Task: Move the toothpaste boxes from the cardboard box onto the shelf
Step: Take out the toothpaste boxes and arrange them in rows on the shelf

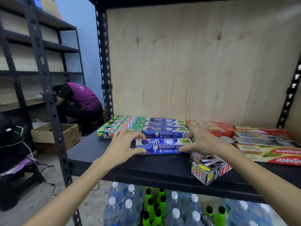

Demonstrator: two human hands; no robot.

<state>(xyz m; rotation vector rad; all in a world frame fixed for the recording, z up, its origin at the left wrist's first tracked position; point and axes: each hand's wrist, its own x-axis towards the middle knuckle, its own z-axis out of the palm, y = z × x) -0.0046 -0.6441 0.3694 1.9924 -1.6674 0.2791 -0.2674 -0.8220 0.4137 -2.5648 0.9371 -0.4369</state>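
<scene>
- Left hand (126, 144): centre of the frame, at the left end of the front blue Safi box (162, 146); thumb curled along the box's near edge, fingers over its far edge, grasping it
- Right hand (201, 141): centre right, at the right end of the same box; thumb against the near edge, fingers curved over the top end, grasping it
- Front blue Safi box: lies flat and lengthwise on the black shelf board (101, 149), held between both hands, just in front of the other blue Safi boxes (165, 128)
- Other blue Safi boxes: flat, in a row running toward the plywood back panel (187, 62)
- Green toothpaste boxes (120, 126): left of the blue row, touching it, flat against the rear of the shelf
- Red toothpaste boxes (216, 127): right of the blue row, at the rear
- Colgate boxes (273, 154): right edge of the frame, printed upside down to the camera
- Silver Zact boxes (208, 171): lower right of the shelf, skewed, one end overhanging the front edge
- Cardboard box (68, 134): left of the frame, on the floor, open; its contents cannot be told
- Water bottles (128, 207) and green bottles with black caps (156, 207): bottom of the frame, below the shelf
- A crouching person in a purple shirt (84, 98): middle left, beside the cardboard box
</scene>
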